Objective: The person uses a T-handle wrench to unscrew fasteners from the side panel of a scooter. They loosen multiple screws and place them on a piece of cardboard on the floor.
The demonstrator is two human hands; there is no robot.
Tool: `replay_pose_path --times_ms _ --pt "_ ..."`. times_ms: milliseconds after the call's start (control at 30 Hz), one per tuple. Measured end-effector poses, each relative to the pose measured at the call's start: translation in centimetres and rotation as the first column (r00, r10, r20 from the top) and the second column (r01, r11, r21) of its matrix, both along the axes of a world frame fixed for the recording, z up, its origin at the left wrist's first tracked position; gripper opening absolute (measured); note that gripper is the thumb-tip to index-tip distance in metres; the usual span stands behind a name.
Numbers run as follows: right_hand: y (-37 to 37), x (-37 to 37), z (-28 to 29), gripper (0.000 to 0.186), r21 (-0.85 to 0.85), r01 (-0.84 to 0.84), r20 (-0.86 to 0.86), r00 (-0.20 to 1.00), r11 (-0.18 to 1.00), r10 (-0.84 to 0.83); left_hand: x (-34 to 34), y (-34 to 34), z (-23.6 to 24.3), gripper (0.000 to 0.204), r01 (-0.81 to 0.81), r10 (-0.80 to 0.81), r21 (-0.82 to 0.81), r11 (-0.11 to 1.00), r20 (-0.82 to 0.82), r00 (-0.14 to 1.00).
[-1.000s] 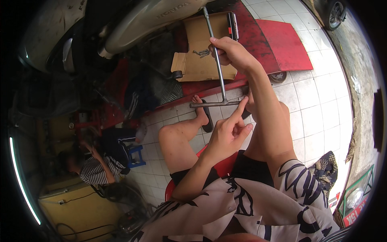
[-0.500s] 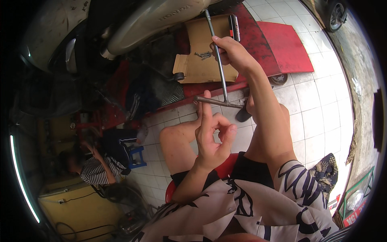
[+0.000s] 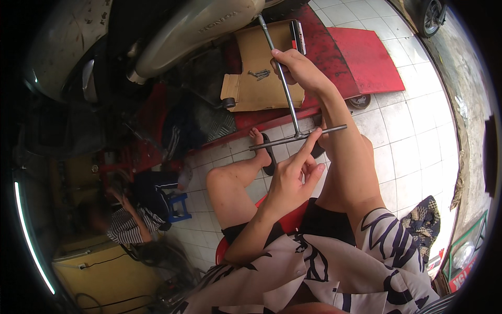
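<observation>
My right hand (image 3: 302,72) is wrapped round the upper shaft of a long T-handle wrench (image 3: 289,104). The wrench's far tip meets the end of a silver casing (image 3: 204,39) on a motorbike; the exact fitting is too small to make out. My left hand (image 3: 291,180) is below the crossbar, its index finger stretched against the bar just right of the joint. Thumb apart and other fingers curled, it holds nothing. Several bolts (image 3: 259,75) lie on a flattened piece of cardboard (image 3: 251,97) beyond the shaft.
The cardboard lies on a red lift platform (image 3: 345,68). A black, red and white narrow item (image 3: 297,37) rests at its far edge. Further left a person in a striped shirt (image 3: 137,224) is by a blue stool (image 3: 179,208). Patterned cloth (image 3: 422,220) lies at right.
The wrench's crossbar has turned, its right end now swung out over my right forearm. My left index finger has moved right, from the bar's left part to near its joint.
</observation>
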State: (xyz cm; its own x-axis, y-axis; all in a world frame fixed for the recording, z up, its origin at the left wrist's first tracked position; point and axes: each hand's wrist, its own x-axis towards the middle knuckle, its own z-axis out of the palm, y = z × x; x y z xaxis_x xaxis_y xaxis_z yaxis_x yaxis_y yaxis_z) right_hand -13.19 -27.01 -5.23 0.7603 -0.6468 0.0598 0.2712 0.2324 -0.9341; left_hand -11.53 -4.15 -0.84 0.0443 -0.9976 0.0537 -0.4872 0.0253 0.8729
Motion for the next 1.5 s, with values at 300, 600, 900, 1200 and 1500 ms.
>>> replay_pose_path --times_ms 300,600,900,1200,1500 --pt "0.4 0.4 0.5 0.047 0.004 -0.016 0.028 0.999 1.0 0.016 1.9 0.7 -1.7 0.028 -0.047 0.076 0.099 0.994 -0.323 0.943" --pt "0.0 0.4 0.3 0.048 0.013 -0.057 0.064 0.996 0.998 0.056 2.2 -0.3 -2.1 0.023 -0.374 0.3 -0.01 0.928 -0.578 0.759" --pt "-0.5 -0.3 0.3 0.049 0.001 -0.273 0.058 0.96 0.962 0.272 2.3 -0.6 -0.5 0.015 -0.409 0.274 -0.158 0.899 -0.526 0.805" --pt "-0.4 -1.2 0.2 0.047 0.009 -0.363 0.038 0.931 0.932 0.363 2.0 -1.3 1.4 0.025 -0.256 0.359 -0.368 0.894 0.245 0.9" --pt "-0.5 -0.9 -0.4 0.048 -0.015 -0.329 0.06 0.942 0.944 0.329 -1.5 -1.2 0.7 0.053 -0.071 0.087 -0.068 0.995 0.281 0.956"
